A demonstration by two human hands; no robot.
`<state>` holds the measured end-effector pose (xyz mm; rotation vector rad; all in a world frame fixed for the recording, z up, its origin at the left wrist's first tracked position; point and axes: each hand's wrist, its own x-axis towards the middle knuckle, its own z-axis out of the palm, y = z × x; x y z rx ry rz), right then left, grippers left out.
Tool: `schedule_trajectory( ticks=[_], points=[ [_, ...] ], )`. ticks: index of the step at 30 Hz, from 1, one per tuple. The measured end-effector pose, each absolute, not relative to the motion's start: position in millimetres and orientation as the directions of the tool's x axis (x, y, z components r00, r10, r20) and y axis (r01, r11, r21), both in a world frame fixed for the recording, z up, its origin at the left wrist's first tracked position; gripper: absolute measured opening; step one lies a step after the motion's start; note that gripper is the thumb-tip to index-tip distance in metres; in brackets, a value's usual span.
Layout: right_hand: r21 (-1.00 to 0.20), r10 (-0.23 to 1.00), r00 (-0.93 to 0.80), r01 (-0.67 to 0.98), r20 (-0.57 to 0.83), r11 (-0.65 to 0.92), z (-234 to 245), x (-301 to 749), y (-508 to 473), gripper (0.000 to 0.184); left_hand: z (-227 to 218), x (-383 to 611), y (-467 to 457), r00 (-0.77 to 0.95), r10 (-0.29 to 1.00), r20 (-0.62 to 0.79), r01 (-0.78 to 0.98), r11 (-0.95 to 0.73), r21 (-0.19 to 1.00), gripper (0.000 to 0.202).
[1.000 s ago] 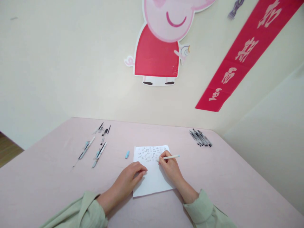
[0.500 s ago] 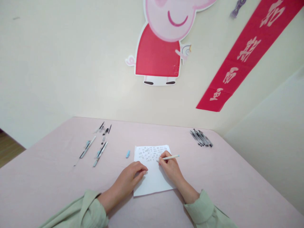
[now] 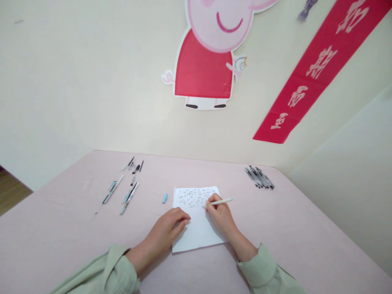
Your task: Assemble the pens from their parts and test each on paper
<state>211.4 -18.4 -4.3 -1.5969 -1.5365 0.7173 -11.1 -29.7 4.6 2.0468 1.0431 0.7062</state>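
In the head view, my right hand (image 3: 221, 213) is closed round a light-coloured pen (image 3: 223, 201), its tip down on a white sheet of paper (image 3: 199, 237). Several lines of dark handwriting fill the sheet's upper part, too small to read. My left hand (image 3: 172, 227) lies on the paper's left edge, thumb and fingers apart, holding nothing. Just beyond it on the cloth is a small blue pen cap (image 3: 165, 198).
Pens and pen parts (image 3: 129, 198) lie to the left, with refills and small dark pieces (image 3: 137, 168) behind them. A pile of dark pens (image 3: 259, 177) is at the back right. The pink-covered table (image 3: 92, 228) meets a wall with a cartoon pig cutout (image 3: 203, 69) and red banner (image 3: 297, 96).
My right hand has shifted very slightly to the right along the written line with the pen. My left hand stays in place on the paper.
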Motion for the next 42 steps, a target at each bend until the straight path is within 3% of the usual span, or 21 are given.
schedule_trajectory(
  ticks=[9,42],
  points=[
    [-0.81,0.971,0.198,0.586,0.131,-0.01,-7.9,217.9,-15.1,0.013,7.6,-10.9,-30.7,0.514,0.845,0.146,0.448,-0.41,0.795,0.02],
    [-0.792,0.983,0.143,0.611,0.113,0.002,-7.5,215.4,-17.8,0.013,7.0,-10.0,-29.6,0.515,0.845,0.14,0.446,-0.405,0.798,0.02]
  ],
)
